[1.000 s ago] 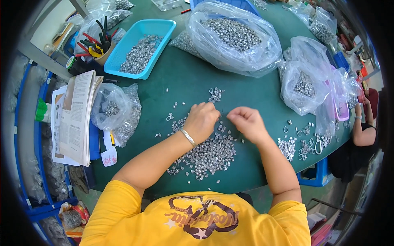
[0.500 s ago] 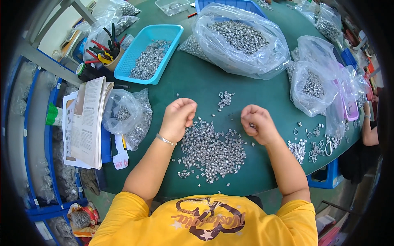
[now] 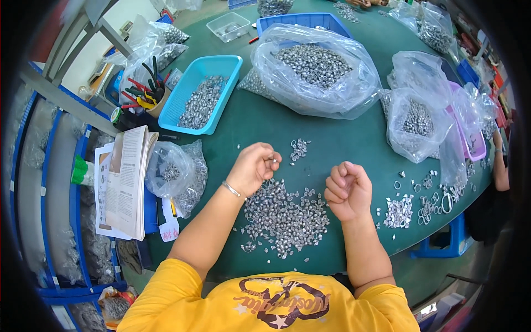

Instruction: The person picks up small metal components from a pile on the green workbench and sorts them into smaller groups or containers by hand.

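Note:
A loose pile of small silvery metal pieces (image 3: 285, 218) lies on the green tabletop in front of me. Over its upper left edge is my left hand (image 3: 254, 169), its thumb and forefinger pinched on one small metal piece (image 3: 274, 161). To the right of the pile, my right hand (image 3: 349, 191) is raised with the fingers curled in against the thumb. Whatever those fingers may hold is hidden. Just beyond the pile, between the hands, sits a little cluster of similar pieces (image 3: 299, 149).
Farther off stand a turquoise basket (image 3: 166, 105) and a big clear bag (image 3: 362, 83), both with metal pieces. Papers (image 3: 124, 185) and a small bag (image 3: 160, 152) lie left. On the right are sorted heaps (image 3: 398, 212), a bag (image 3: 395, 124) and another person's arm (image 3: 500, 171).
My left hand has turned and moved slightly right, so the pinched piece now shows. The right hand has rotated, its curled fingers more in view. The whole view has shifted a little.

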The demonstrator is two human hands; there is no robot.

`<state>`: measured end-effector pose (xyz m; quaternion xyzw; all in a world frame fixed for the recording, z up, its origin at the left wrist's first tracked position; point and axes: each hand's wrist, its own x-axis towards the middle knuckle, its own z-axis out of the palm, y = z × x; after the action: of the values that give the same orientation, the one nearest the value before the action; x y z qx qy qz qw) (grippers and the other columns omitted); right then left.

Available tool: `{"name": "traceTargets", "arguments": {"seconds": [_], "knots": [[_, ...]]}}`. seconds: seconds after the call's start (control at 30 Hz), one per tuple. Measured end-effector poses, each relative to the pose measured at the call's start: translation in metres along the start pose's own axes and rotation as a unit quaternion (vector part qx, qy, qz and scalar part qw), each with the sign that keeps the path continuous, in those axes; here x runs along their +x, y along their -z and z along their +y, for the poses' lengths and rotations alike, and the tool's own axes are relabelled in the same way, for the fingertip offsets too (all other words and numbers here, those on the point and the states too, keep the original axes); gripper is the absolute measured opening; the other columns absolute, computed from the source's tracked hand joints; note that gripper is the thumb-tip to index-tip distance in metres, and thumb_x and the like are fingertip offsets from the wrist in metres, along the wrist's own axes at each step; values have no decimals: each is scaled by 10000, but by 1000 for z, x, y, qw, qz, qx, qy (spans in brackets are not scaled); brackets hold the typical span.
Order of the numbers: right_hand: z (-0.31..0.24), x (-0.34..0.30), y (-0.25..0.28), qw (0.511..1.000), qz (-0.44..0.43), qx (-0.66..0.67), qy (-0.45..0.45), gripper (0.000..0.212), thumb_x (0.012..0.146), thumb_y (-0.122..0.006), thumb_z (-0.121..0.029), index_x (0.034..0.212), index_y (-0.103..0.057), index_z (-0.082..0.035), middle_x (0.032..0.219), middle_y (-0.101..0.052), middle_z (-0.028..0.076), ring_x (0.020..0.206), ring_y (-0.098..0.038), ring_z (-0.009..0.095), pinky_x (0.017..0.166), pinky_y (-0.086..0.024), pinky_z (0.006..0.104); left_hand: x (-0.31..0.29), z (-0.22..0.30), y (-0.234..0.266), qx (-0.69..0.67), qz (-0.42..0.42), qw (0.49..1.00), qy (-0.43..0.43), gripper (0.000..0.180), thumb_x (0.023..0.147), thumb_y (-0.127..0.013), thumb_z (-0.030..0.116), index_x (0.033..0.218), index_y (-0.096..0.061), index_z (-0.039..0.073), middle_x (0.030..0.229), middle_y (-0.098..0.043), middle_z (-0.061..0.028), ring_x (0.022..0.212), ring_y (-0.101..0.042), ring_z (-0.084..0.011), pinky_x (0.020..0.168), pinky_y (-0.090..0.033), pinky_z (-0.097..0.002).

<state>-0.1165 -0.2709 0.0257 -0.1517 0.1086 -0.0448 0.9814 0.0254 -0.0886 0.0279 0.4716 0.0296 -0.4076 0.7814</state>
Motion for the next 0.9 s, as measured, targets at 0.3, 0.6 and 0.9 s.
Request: {"name": "traceTargets", "arguments": {"seconds": [0.3,0.6,0.9], "knots": [[3,7,12,999,35,-21,-34,202,873,-484,-211,727,-498,-73,605,-443,29,424,-325,90,375,-248,215,26,-34,-6,698,65,661,-268,158,747,-709,138,755,-635,0,618,-567,-21,561,-516,-78,534,-442,-255],[5,5,12,999,26,-23,-40,196,866,-488,-215,728,-492,-76,607,-440,30,424,-324,91,377,-245,218,18,-3,-11,183,18,982,-38,37,808,-553,15,774,-552,28,625,-496,-15,481,-404,-61,405,-278,-187],[3,8,15,999,33,-18,-32,194,869,-485,-211,735,-496,-72,612,-446,31,428,-327,91,382,-258,217,33,-22,-13,269,20,961,-62,98,803,-575,7,777,-492,52,613,-497,-22,486,-445,-70,422,-332,-204]]}}
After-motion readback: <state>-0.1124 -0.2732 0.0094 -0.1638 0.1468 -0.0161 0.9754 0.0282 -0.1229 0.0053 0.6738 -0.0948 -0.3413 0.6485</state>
